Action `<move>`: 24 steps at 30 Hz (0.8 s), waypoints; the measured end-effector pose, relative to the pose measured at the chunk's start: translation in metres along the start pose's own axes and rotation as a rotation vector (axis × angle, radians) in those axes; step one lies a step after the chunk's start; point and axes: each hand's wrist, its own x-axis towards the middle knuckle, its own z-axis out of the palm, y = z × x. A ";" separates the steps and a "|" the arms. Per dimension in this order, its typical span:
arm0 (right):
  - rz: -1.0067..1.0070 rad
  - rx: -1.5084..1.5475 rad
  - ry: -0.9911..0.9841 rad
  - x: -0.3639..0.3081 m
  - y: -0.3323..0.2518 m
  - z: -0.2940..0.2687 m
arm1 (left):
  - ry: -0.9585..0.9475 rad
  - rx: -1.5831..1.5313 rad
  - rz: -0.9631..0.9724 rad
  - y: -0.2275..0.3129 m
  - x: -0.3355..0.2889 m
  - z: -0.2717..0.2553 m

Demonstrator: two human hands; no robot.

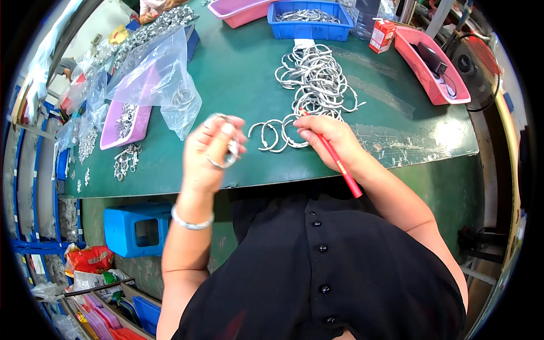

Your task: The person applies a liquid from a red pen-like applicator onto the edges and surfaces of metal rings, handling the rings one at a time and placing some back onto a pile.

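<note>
My left hand [212, 150], slightly blurred, is raised over the table's near edge with its fingers closed around a silver metal ring [231, 158]. Whether it holds more than one ring, I cannot tell. A slim red pen-shaped tool [340, 164] is gripped in my right hand [331, 139]; its thick end slants down toward me and its narrow tip points at the rings. Beyond that hand lies a heap of open metal rings [320, 76]. Several loose rings [272, 135] lie between my hands, the nearest close to my right fingertips.
The green table [238, 68] carries a blue bin [309, 29] of rings at the back. A pink basket [433, 68] stands right, beside a red carton [382, 35] and a fan [473, 65]. Left are a pink tray [127, 127], a clear plastic bag [181, 102] and small metal parts [126, 163]. A blue stool [136, 229] stands below.
</note>
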 end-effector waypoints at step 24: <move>-0.319 -0.372 -0.307 0.015 0.014 0.031 | 0.433 1.336 0.943 0.100 0.093 -0.064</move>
